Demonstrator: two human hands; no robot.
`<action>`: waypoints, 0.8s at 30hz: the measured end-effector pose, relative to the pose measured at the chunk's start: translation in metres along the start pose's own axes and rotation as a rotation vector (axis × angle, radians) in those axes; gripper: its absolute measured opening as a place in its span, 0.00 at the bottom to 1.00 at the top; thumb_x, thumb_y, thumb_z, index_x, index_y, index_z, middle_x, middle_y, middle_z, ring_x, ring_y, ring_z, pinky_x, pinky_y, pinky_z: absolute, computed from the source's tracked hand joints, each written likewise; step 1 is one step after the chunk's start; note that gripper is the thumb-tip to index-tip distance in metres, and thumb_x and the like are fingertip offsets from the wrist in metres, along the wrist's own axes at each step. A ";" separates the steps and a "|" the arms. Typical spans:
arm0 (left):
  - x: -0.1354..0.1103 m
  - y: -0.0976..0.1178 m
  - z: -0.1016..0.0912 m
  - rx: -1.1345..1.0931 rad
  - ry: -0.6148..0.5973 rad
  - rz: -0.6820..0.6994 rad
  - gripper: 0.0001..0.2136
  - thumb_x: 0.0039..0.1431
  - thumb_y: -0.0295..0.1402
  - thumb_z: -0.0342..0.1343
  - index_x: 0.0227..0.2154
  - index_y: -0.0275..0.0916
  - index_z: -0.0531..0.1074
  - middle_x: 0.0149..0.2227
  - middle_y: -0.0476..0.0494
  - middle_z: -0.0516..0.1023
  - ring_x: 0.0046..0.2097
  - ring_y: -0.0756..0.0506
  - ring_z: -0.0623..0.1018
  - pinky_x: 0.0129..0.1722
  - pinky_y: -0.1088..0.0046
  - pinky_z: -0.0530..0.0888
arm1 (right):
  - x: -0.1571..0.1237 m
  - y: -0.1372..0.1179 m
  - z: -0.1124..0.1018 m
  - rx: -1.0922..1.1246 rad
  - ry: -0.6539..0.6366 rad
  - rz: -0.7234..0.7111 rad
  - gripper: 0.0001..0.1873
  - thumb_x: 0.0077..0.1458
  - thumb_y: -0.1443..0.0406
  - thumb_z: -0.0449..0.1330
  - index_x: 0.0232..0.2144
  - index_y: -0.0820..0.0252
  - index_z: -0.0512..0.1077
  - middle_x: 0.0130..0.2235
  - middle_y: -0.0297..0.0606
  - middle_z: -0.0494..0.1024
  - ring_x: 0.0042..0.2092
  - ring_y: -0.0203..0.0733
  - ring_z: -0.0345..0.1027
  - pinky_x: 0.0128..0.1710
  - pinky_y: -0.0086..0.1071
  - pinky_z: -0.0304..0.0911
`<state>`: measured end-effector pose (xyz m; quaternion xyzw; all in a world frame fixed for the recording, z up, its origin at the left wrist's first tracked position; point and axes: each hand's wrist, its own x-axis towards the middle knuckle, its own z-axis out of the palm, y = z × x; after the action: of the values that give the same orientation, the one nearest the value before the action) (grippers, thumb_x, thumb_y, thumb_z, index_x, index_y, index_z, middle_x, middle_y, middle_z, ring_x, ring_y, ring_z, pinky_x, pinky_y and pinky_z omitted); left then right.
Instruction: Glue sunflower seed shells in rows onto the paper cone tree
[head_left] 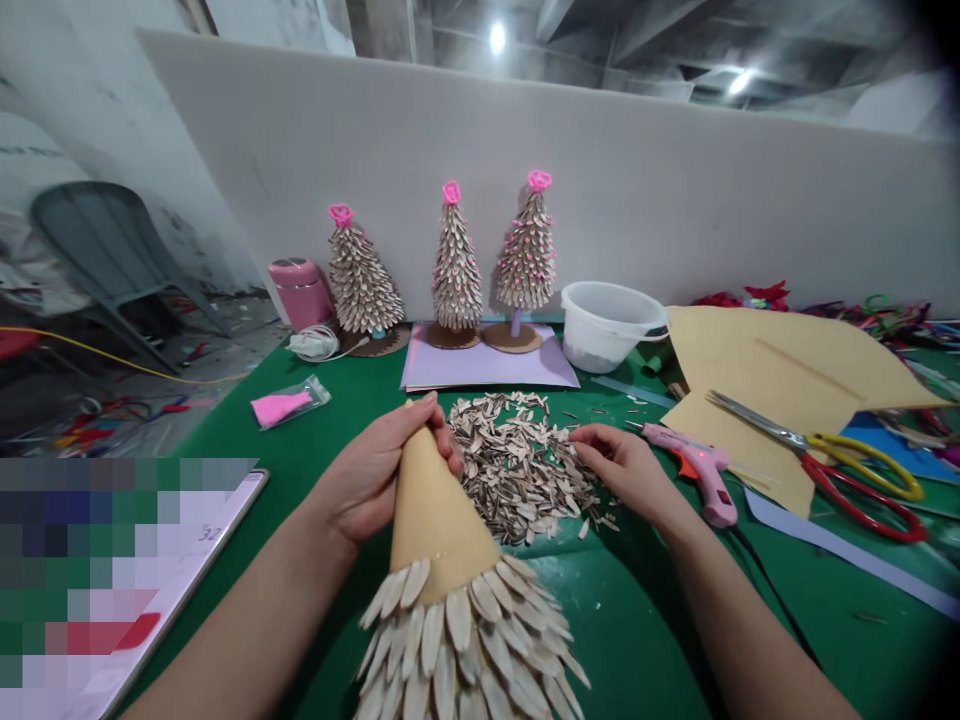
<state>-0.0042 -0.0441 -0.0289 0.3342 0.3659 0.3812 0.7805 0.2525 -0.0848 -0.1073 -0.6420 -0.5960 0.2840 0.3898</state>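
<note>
My left hand is wrapped round the narrow top of a tan paper cone, tilted with its wide end toward me. Overlapping rows of pale sunflower seed shells cover the cone's lower part; its upper part is bare. Beyond the cone, a loose pile of sunflower seed shells lies on the green tabletop. At the pile's right edge, my right hand has thumb and fingertips pinched together on a shell, largely hidden by the fingers. A pink hot glue gun lies just right of that hand.
Several finished shell trees with pink tops stand at the back, near a white tub and a pink container. Large scissors rest on tan paper at right. A small pink packet and a tablet-like panel lie left.
</note>
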 end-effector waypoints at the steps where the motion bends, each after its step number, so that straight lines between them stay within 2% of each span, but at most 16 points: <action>1: 0.000 -0.003 0.000 -0.010 0.002 -0.025 0.08 0.57 0.31 0.47 0.23 0.36 0.63 0.18 0.50 0.67 0.22 0.50 0.71 0.24 0.74 0.68 | -0.002 0.000 -0.001 -0.039 -0.016 -0.003 0.09 0.52 0.62 0.56 0.34 0.61 0.71 0.31 0.34 0.73 0.32 0.37 0.66 0.33 0.34 0.61; 6: -0.001 -0.015 -0.002 -0.024 0.002 -0.070 0.08 0.56 0.32 0.48 0.23 0.37 0.63 0.19 0.50 0.67 0.23 0.50 0.70 0.25 0.74 0.68 | -0.008 0.002 -0.007 -0.174 -0.093 -0.014 0.07 0.48 0.64 0.56 0.31 0.57 0.73 0.33 0.36 0.74 0.33 0.40 0.66 0.31 0.32 0.59; 10: -0.001 -0.017 -0.005 -0.044 0.005 -0.066 0.08 0.57 0.32 0.48 0.24 0.37 0.64 0.19 0.50 0.67 0.23 0.50 0.70 0.26 0.74 0.68 | -0.008 0.002 -0.002 -0.215 -0.115 -0.003 0.06 0.46 0.63 0.57 0.30 0.55 0.73 0.27 0.33 0.73 0.28 0.37 0.64 0.26 0.29 0.55; 13: -0.002 -0.017 -0.006 -0.054 0.004 -0.056 0.08 0.57 0.32 0.47 0.24 0.37 0.64 0.19 0.50 0.66 0.23 0.50 0.70 0.27 0.73 0.69 | -0.008 0.000 0.001 -0.209 -0.100 0.007 0.05 0.46 0.62 0.58 0.25 0.55 0.73 0.25 0.32 0.72 0.26 0.36 0.61 0.24 0.29 0.52; 18: -0.005 -0.014 -0.008 -0.062 -0.007 -0.024 0.09 0.57 0.31 0.46 0.24 0.37 0.64 0.19 0.50 0.67 0.23 0.50 0.71 0.26 0.74 0.69 | -0.009 -0.010 -0.002 -0.076 0.010 0.015 0.08 0.45 0.60 0.60 0.24 0.58 0.72 0.27 0.34 0.72 0.28 0.36 0.61 0.28 0.30 0.55; 24: -0.005 0.002 0.002 -0.002 0.005 0.037 0.09 0.57 0.32 0.46 0.23 0.37 0.62 0.18 0.50 0.68 0.23 0.49 0.73 0.24 0.74 0.70 | -0.014 -0.030 0.001 0.223 0.095 0.023 0.13 0.47 0.56 0.60 0.27 0.60 0.71 0.24 0.33 0.72 0.25 0.33 0.60 0.24 0.26 0.57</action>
<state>-0.0056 -0.0477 -0.0248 0.3392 0.3612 0.3968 0.7727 0.2337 -0.0989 -0.0834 -0.6143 -0.5343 0.3223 0.4830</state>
